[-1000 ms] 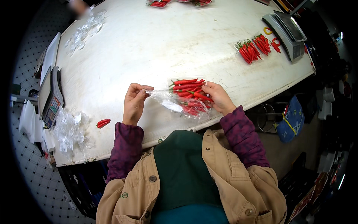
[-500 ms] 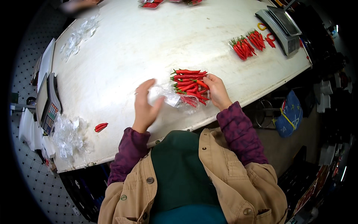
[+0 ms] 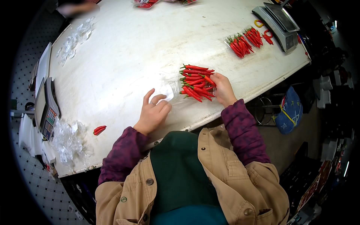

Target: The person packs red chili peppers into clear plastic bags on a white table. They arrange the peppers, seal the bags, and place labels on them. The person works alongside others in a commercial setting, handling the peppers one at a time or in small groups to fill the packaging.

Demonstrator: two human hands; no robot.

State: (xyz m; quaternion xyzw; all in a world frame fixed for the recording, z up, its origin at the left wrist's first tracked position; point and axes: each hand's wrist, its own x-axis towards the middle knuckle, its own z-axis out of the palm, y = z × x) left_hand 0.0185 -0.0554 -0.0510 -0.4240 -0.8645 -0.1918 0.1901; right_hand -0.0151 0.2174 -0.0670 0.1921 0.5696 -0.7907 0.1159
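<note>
Red chillies (image 3: 195,80) with green stems lie side by side in a clear plastic tray, in front of me over the table. My right hand (image 3: 224,89) grips the tray at its right edge, thumb on top by the chillies. To the tray's left spreads a thin clear plastic bag with a white label (image 3: 165,91). Beside that label is my left hand (image 3: 153,114), its fingers bent and apart, a ring on one. Whether its fingertips touch the plastic is hard to tell.
Two packs of chillies (image 3: 240,45) lie at the far right by a scale (image 3: 279,26) and red-and-yellow-handled scissors (image 3: 267,34). Crumpled clear bags (image 3: 68,140), a loose red chilli (image 3: 99,130) and another scale (image 3: 48,112) are at the left. More bags (image 3: 75,40) lie far left.
The tray of chillies has shifted slightly right and up with my right hand. The clear bag, bunched over its lower edge before, now lies spread to its left. My left hand has dropped slightly, fingers bent.
</note>
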